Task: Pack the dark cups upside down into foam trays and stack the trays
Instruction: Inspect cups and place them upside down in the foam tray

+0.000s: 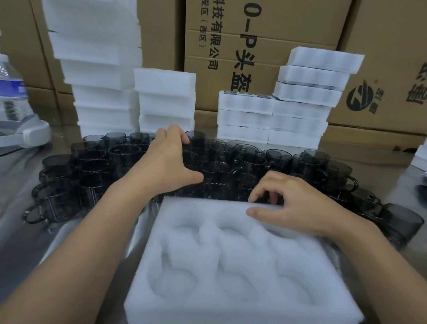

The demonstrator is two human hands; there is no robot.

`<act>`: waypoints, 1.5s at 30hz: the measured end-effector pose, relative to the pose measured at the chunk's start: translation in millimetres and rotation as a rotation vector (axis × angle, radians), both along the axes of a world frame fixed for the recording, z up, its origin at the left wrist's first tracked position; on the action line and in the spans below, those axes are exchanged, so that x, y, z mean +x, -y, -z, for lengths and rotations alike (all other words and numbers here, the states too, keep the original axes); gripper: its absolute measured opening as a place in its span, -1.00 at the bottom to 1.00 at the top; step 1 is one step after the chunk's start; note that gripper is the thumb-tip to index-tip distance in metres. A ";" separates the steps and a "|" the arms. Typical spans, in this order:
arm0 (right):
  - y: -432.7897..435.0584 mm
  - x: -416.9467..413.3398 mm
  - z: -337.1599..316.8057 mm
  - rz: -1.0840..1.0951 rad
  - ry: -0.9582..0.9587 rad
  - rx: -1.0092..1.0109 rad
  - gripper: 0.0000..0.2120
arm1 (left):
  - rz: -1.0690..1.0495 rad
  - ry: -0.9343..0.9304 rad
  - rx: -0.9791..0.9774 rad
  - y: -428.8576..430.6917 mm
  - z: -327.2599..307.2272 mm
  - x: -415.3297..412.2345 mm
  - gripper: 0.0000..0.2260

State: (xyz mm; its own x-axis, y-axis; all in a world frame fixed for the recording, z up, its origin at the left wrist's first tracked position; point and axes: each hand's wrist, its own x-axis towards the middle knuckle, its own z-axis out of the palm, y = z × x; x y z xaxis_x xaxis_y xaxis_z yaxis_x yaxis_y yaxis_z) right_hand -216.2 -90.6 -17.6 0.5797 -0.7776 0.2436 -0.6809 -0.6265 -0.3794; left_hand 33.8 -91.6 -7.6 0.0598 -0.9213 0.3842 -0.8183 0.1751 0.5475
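Observation:
A white foam tray (239, 273) with several hollow pockets lies right in front of me, and no cup shows in it. Behind it stands a crowd of several dark see-through cups (246, 161) with handles on the metal table. My left hand (170, 157) reaches over them, its fingertips curled round the rim of one raised dark cup (196, 139). The far edge of the tray is pinched between the thumb and curled fingers of my right hand (291, 204).
Filled foam trays are stacked at the back right (305, 99), bare foam trays at the back left (94, 58) and middle (165, 98). Cardboard boxes (262, 29) wall the rear. A water bottle (7, 86) stands far left. One cup lies tipped at the right (400, 221).

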 end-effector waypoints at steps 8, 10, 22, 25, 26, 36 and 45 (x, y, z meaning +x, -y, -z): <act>1.0 2.9 4.3 0.065 -0.045 -0.045 -0.86 | 0.196 -0.251 -0.313 -15.1 -6.4 -21.3 -0.50; 2.1 2.2 5.2 0.083 -0.048 -0.047 -0.84 | 0.321 -0.306 -0.315 -19.2 -3.5 -32.5 -0.51; 0.4 15.2 3.0 -0.050 0.863 0.297 -0.46 | 0.603 -0.257 -0.305 -19.3 21.4 -58.5 -0.43; -4.3 15.9 5.7 -0.140 0.745 0.235 -0.40 | 0.591 -0.288 -0.320 -18.9 22.3 -58.5 -0.38; -5.3 16.7 7.0 -0.148 0.703 0.201 -0.36 | 0.584 -0.293 -0.337 -18.7 22.6 -58.3 -0.36; 0.9 15.3 12.9 -0.011 0.640 0.056 -0.46 | 0.487 -0.353 -0.303 -13.3 26.7 -57.2 -0.36; 1.5 14.2 13.2 -0.035 0.639 -0.024 -0.37 | 0.422 -0.268 -0.314 -16.2 22.9 -55.8 -0.45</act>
State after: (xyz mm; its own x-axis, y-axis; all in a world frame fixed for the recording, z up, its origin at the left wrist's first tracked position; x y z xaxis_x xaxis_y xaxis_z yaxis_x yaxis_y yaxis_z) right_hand -202.0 -92.1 -30.7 0.3395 -0.7507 0.5667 -0.3037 -0.6577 -0.6893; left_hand -22.0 -75.4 -30.5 -0.1549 -0.7311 0.6645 -0.4825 0.6429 0.5949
